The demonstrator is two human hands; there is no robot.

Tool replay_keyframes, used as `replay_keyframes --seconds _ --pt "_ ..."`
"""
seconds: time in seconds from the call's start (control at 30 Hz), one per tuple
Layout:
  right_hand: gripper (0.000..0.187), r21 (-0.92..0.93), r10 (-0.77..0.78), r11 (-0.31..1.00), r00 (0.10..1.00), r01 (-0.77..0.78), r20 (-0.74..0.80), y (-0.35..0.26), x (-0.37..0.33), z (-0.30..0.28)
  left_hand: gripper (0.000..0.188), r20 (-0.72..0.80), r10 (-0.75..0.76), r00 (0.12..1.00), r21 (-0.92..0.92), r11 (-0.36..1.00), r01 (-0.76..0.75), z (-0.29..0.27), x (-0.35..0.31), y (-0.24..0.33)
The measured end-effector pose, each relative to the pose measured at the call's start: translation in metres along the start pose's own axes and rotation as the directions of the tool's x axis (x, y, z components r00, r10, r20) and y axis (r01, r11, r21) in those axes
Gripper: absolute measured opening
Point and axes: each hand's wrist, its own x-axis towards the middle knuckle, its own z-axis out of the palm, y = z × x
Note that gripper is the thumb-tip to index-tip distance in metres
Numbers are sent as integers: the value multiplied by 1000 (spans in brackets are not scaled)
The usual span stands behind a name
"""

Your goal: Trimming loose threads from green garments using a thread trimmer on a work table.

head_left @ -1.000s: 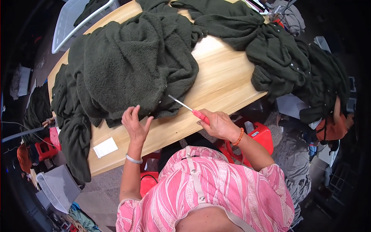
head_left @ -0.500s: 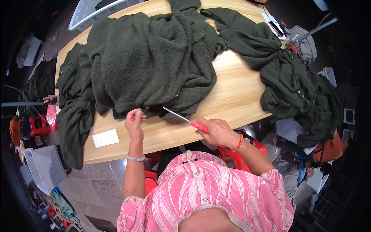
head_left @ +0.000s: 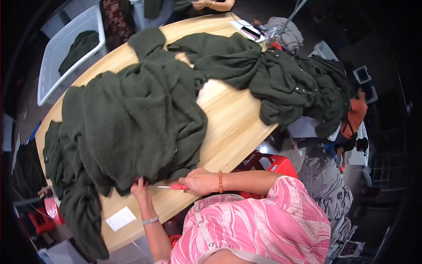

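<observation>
A dark green knit garment lies bunched in a heap on the wooden table. At its near lower edge, the fingers of my left hand are closed on the hem; exactly what they pinch is partly hidden. My right hand grips a slim metal tool with a red handle, whose thin metal shaft points left toward my left fingers. Whether it is a pair of scissors or another tool, I cannot tell.
More dark green buttoned garments spread over the table's right end and hang off it. A white paper slip lies near the front edge. Beyond the far side stand a white plastic bin and another person's hand. A red stool is at right.
The view has swung, so the table sits lower and further left. My left hand has met the garment's hem, and my right hand has brought the red-handled tool close to it.
</observation>
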Motion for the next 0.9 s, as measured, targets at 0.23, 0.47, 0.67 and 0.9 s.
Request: replay_keyframes --seconds 0.23,0.47,0.67,0.9 --pt "31 153 177 974 981 -164 -74 2 -11 -38 57 -34 110 993 -479 871 -113 -9 -2 64" --pt "37 191 231 964 941 -186 -249 20 -24 -44 44 -91 229 969 -689 689 -227 2 37 168" --pt "39 435 364 892 767 -123 -528 57 -58 -77 27 833 210 513 196 754 -626 155 -94 149" --pt "37 340 426 897 753 -282 -502 77 -93 -78 31 628 -8 778 161 980 -120 105 -74 34"
